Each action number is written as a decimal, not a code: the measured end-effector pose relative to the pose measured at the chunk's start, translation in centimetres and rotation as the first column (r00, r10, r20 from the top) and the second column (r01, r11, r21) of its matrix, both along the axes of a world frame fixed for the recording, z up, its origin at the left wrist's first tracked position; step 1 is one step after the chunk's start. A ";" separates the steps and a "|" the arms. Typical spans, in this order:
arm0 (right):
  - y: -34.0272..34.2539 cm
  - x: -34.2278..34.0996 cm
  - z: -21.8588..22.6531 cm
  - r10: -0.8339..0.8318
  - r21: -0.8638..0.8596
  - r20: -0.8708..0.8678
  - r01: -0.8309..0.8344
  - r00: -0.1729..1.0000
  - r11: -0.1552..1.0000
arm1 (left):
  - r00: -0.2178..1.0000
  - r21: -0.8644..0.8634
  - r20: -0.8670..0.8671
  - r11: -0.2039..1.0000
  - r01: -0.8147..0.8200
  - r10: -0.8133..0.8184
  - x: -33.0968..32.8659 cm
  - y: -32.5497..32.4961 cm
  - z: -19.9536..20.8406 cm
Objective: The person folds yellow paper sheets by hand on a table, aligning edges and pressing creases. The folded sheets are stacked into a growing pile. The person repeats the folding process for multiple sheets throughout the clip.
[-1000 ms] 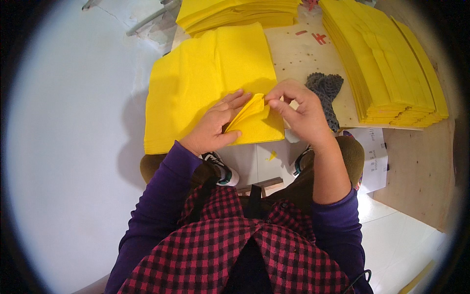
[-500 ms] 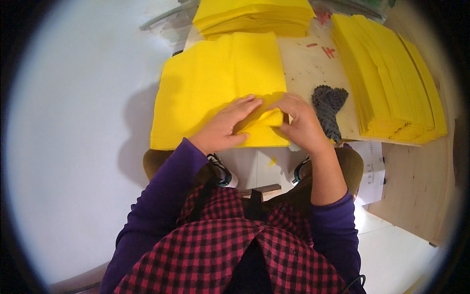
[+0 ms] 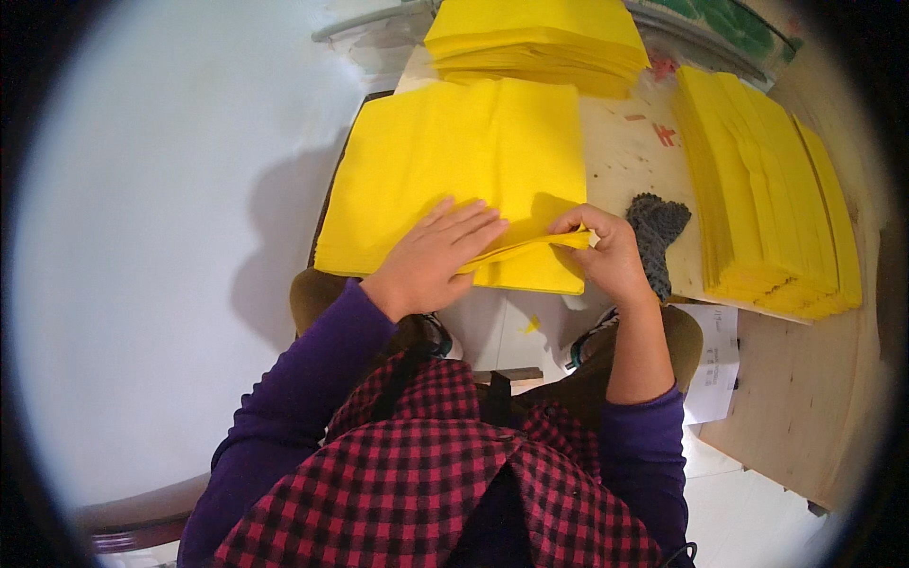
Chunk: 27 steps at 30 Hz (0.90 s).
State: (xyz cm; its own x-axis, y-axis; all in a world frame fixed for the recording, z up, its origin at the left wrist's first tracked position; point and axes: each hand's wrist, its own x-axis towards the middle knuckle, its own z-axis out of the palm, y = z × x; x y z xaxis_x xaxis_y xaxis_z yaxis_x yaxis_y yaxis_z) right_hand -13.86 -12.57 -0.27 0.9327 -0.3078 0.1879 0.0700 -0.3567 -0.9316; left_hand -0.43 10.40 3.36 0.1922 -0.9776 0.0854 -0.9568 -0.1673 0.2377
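Note:
In front of me lies a stack of yellow felt-like fabric sheets [image 3: 464, 156], its near edge toward my lap. My left hand [image 3: 437, 251] rests flat on it with the fingers stretched out, beside a raised fold. At the near right corner, my right hand [image 3: 611, 257] pinches the lifted edge of the top yellow fabric sheet [image 3: 535, 244] between thumb and fingers. This edge is turned up into a narrow fold running from one hand to the other. How many layers are in the pinch I cannot tell.
A second yellow stack [image 3: 540, 47] sits behind, and another yellow stack [image 3: 767, 189] stands on the right. Between them on the wooden table [image 3: 615, 161] lies a crumpled dark grey cloth [image 3: 655, 237]. A white wall [image 3: 180, 208] is at the left; a printed paper sheet [image 3: 712, 364] hangs below.
My right hand has drawn the sheet's edge out to the right into a longer, straighter fold. My left hand has flattened on the stack. The whole view has shifted slightly.

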 end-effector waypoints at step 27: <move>0.2 -0.2 1.2 0.011 -0.059 -0.064 -0.015 0.998 0.998 | 0.997 0.034 0.043 0.998 -0.062 0.060 4.1 6.9 -1.1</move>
State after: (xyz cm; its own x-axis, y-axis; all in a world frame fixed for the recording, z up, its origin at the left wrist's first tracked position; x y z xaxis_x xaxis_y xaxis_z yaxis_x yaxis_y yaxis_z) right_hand -14.08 -12.41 0.95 0.9472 -0.2856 0.1456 0.0162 -0.4111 -0.9114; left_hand 3.67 17.33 2.28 0.2485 -0.9668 0.0600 -0.9536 -0.2333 0.1903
